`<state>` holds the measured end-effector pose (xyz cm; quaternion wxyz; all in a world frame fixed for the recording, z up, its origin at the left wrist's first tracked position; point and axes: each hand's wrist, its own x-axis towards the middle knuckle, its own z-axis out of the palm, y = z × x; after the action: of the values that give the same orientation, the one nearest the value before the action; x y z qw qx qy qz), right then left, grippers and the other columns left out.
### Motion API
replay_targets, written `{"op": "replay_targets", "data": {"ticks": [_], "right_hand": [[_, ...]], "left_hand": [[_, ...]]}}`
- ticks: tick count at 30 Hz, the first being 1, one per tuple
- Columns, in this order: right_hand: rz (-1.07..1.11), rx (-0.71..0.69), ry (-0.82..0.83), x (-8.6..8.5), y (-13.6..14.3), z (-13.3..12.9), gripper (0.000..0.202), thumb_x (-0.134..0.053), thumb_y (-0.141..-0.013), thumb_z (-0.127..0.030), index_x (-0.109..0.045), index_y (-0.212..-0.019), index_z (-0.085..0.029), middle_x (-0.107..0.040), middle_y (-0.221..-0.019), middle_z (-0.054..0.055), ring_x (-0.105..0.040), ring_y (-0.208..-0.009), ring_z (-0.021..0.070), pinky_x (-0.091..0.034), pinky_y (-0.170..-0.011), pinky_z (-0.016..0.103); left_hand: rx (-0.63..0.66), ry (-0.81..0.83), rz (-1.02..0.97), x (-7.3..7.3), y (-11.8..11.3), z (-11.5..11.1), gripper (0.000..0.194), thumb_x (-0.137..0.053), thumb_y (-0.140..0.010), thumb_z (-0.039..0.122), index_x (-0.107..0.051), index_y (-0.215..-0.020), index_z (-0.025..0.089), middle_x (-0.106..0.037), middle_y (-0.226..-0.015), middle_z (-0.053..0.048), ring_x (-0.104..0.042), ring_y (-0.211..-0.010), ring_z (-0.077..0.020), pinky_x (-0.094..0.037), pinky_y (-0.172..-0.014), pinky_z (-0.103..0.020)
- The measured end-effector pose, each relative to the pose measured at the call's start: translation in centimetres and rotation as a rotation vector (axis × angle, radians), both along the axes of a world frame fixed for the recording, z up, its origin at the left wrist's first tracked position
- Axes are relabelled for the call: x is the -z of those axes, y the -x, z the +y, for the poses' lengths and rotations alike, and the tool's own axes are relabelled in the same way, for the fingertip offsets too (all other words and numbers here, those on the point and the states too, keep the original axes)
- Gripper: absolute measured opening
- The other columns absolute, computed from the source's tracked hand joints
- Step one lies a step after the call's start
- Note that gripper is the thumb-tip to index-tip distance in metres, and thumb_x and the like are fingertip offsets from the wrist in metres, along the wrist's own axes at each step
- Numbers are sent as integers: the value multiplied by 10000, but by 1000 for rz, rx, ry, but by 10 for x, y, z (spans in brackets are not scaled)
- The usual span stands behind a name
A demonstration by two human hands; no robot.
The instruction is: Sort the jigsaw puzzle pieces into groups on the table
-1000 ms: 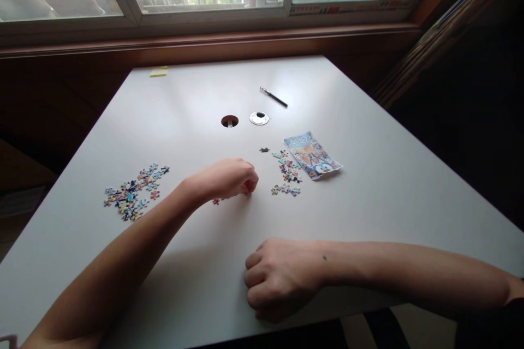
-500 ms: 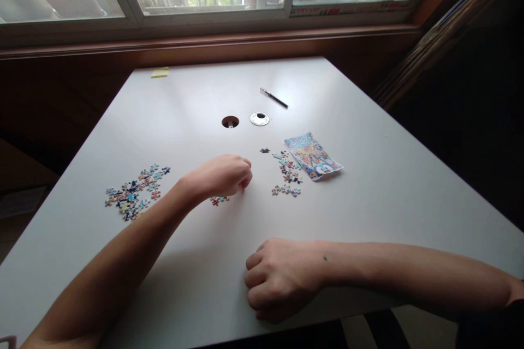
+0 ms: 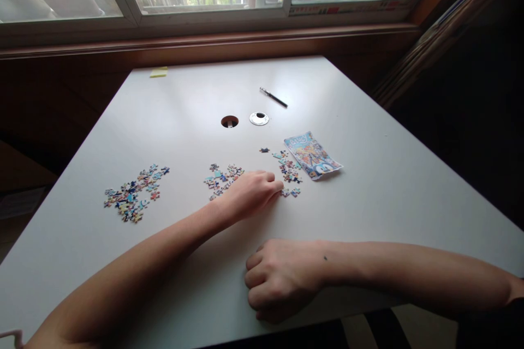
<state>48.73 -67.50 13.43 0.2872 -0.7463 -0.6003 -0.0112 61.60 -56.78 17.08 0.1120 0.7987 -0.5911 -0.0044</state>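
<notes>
My left hand (image 3: 256, 192) reaches across the table with its fingers pinched together. Its fingertips are at the lower left of the right-hand group of jigsaw pieces (image 3: 290, 172); whatever lies between them is hidden. Under and behind that hand is a middle group of jigsaw pieces (image 3: 219, 177), partly covered by the wrist. A larger pile of jigsaw pieces (image 3: 133, 196) is spread out at the left. Curled into a fist, my right hand (image 3: 282, 281) rests on the table near the front edge, touching no piece that I can see.
A printed picture sheet (image 3: 313, 155) lies beside the right group, and a single dark jigsaw piece (image 3: 264, 150) sits above it. Farther back are a round hole (image 3: 230, 121), a metal cover (image 3: 258, 118), a pen (image 3: 274, 97) and yellow sticky notes (image 3: 159, 72). The white table (image 3: 368, 202) stands by a window.
My left hand has moved right and a little nearer, from the middle group to the right group of pieces, uncovering much of the middle group. My right hand has stayed in place.
</notes>
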Motion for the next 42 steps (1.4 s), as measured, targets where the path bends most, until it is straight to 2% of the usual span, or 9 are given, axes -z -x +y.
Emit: {"op": "replay_targets", "data": {"ticks": [9, 16, 22, 25, 29, 32, 34, 38, 42], "right_hand": [[8, -7, 4, -1, 1, 1, 305, -613, -913, -350, -469, -680, -216, -548, -683, -27, -443, -674, 144, -322, -547, 296], [2, -5, 14, -2, -1, 1, 302, -611, -915, -354, -477, -683, -216, -550, -683, -30, -443, -671, 141, -311, -537, 292], [-1, 7, 1, -2, 0, 1, 313, -637, -892, -354, -471, -668, -214, -541, -665, -35, -441, -657, 139, -302, -528, 290], [-10, 12, -5, -2, -1, 2, 316, -632, -897, -355, -472, -665, -214, -545, -663, -32, -449, -660, 141, -303, -534, 293], [1, -8, 17, -3, -3, 2, 317, -612, -922, -365, -475, -677, -217, -565, -680, -25, -458, -664, 141, -301, -541, 292], [8, -15, 36, -4, -3, 2, 315, -610, -923, -361, -471, -680, -217, -570, -682, -21, -460, -656, 139, -293, -539, 291], [6, -9, 36, -4, -3, 2, 316, -612, -917, -363, -467, -677, -217, -573, -685, -21, -464, -655, 139, -286, -535, 292], [13, -12, 47, -2, -2, 2, 317, -616, -911, -367, -465, -676, -217, -578, -695, -19, -473, -673, 140, -299, -541, 293], [12, 1, 22, 0, -1, 1, 322, -604, -913, -362, -455, -668, -215, -553, -675, -24, -444, -659, 140, -297, -527, 292]], "left_hand": [[-39, 9, 111, -1, -4, 1, 184, -484, -1021, 254, -604, -926, 153, -604, -1020, -67, -569, -756, -151, -430, -683, -277], [45, -42, 366, -17, -17, 11, 141, -521, -976, 163, -640, -903, 143, -612, -1001, -79, -599, -792, -149, -456, -725, -263], [71, -48, 426, -20, -23, 15, 72, -559, -899, 102, -604, -905, 157, -616, -977, -66, -566, -795, -151, -447, -706, -270], [113, 44, 702, -31, -20, 14, 21, -606, -903, 154, -593, -890, 164, -633, -831, -25, -590, -748, -140, -469, -668, -258], [184, 284, 1116, -58, -13, 17, 101, -603, -950, 239, -609, -977, 141, -685, -882, -63, -677, -801, -146, -565, -751, -288], [145, 312, 1033, -71, -14, 20, 73, -605, -937, 194, -646, -960, 138, -706, -890, -62, -675, -812, -137, -565, -761, -277], [110, 249, 870, -70, -20, 22, 70, -606, -916, 149, -675, -922, 147, -716, -861, -34, -656, -772, -117, -538, -722, -248], [111, 57, 570, -54, -31, 23, 154, -595, -872, 71, -708, -828, 166, -720, -809, -7, -625, -723, -110, -478, -684, -238], [118, -76, 458, -35, -36, 23, 171, -608, -844, 53, -719, -798, 174, -714, -823, -22, -623, -755, -136, -446, -670, -243]]}}
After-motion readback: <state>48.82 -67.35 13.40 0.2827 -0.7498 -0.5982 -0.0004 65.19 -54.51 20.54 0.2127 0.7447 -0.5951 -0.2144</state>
